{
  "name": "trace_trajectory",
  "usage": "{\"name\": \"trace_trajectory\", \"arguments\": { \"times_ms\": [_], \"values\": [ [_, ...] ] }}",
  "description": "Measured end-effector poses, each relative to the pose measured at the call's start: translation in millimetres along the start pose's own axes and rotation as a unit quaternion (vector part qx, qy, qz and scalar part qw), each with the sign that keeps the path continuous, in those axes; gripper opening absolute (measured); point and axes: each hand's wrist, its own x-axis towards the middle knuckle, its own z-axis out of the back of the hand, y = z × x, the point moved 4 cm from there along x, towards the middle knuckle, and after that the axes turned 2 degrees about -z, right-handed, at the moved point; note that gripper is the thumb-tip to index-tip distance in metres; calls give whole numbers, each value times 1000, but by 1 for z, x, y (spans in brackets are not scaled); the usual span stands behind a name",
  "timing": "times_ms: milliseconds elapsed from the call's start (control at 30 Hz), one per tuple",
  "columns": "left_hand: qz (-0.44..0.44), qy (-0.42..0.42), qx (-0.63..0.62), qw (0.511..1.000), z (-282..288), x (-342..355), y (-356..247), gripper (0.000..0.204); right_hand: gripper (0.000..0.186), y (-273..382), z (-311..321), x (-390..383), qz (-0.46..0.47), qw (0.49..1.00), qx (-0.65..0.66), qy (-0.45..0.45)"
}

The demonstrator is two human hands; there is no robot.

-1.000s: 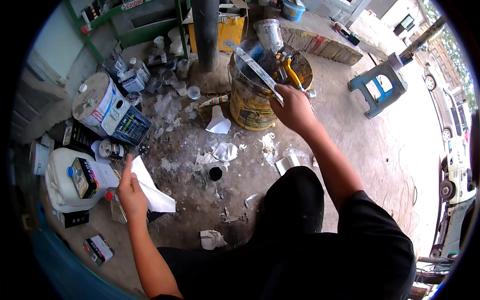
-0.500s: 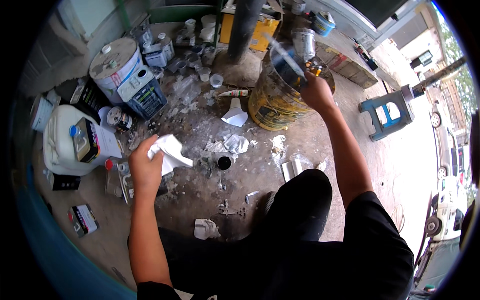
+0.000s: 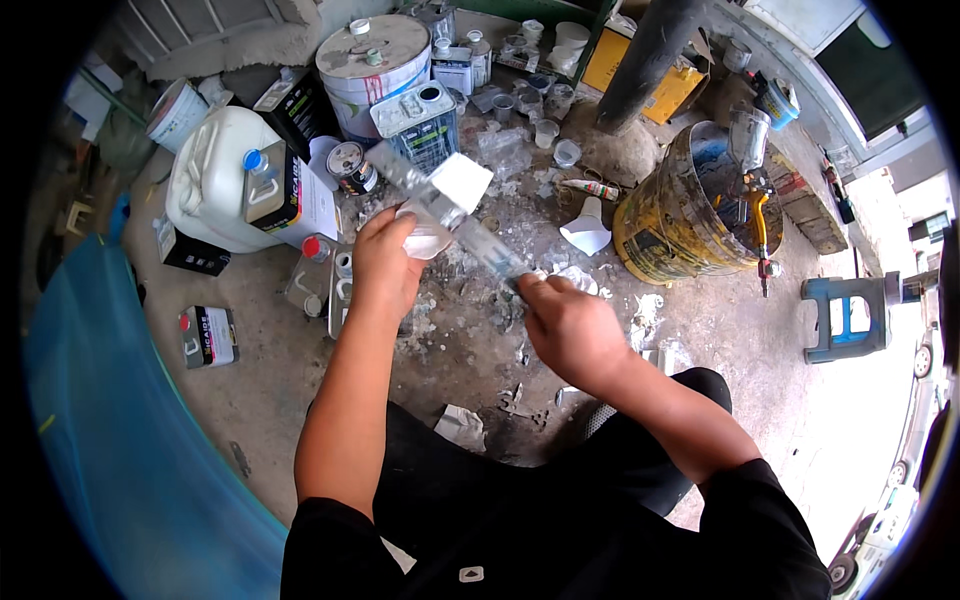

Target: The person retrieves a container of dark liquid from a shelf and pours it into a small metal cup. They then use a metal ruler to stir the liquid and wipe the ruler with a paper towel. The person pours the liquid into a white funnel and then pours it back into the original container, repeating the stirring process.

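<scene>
My right hand [image 3: 580, 330] is closed on the near end of a flat metal strip [image 3: 488, 250], held diagonally above the floor. My left hand [image 3: 390, 255] grips a white paper [image 3: 462, 178] wrapped against the middle of the strip, its fingertips partly hidden. Beyond them a small open can [image 3: 352, 170] stands near a grey rectangular jerrycan [image 3: 415, 130]. To the right a stained yellow drum [image 3: 645, 235] has a yellow-handled spray gun [image 3: 760, 220] at its rim.
Cans and a white jug [image 3: 200, 190] crowd the left, beside blue sheeting [image 3: 120, 390]. Plastic cups [image 3: 545, 132] and scraps litter the floor around a dark post [image 3: 645, 60]. A plastic stool [image 3: 840, 325] stands at right, with parked cars beyond.
My right hand has brought the strip down from above the drum to between my hands. My left hand has raised the paper onto it. The view has swung toward the left.
</scene>
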Motion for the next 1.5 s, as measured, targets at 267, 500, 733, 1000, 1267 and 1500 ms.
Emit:
{"name": "trace_trajectory", "arguments": {
  "times_ms": [267,500,733,1000,1267,1500],
  "values": [
    [23,30,-180,983,1,2,12,40,33,-11,-31,-6,-17,991,-86,97],
    [-33,-54,-184,981,47,29,-10,42,38,-18,-40,-30,-37,974,-88,204],
    [-100,-79,-75,989,69,41,-37,37,31,-35,-12,-21,26,989,143,30],
    [-7,65,-190,980,8,17,-10,40,6,-40,-44,-3,-299,590,711,240],
    [-16,22,-213,977,36,27,-24,44,10,-47,-45,-14,-326,602,673,279],
    [-5,77,-202,976,19,19,-1,46,17,-46,-51,-5,-290,569,710,299]
  ]
}}
